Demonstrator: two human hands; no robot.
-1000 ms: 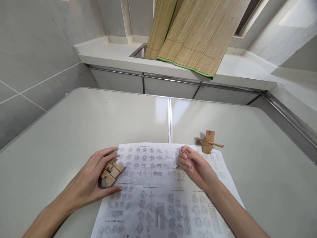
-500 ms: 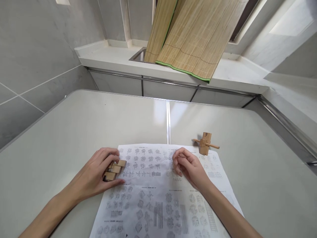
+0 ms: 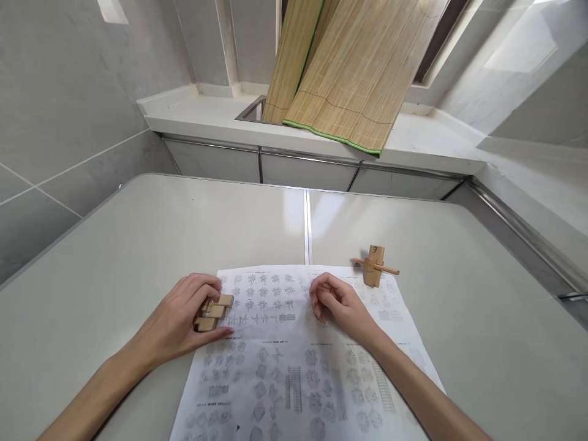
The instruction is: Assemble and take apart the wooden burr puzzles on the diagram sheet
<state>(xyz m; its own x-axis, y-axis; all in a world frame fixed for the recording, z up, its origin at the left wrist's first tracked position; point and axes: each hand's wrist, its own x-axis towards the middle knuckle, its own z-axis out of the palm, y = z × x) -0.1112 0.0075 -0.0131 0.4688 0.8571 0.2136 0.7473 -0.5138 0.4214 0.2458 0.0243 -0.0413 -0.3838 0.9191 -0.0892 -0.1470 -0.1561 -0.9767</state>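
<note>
On the counter (image 3: 229,226) lies a printed sheet (image 3: 255,334). The left hand (image 3: 184,312) meets its left edge; the right hand (image 3: 342,307) curls over its right half, though I can't tell its grip. A crossed wooden piece (image 3: 372,270) sits by its far right corner. At its left edge, the left grip pinches wooden blocks (image 3: 214,312); I'd press lightly, evenly.

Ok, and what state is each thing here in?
Printed sheet: unfolded, lightly creased
Wooden blocks: grouped together, partly hidden
Left hand: fingers curled around the wooden blocks
Right hand: fingers loosely curled over the printed sheet
Crossed wooden pieces: joined together
Bamboo mat: hanging, unrolled
</note>
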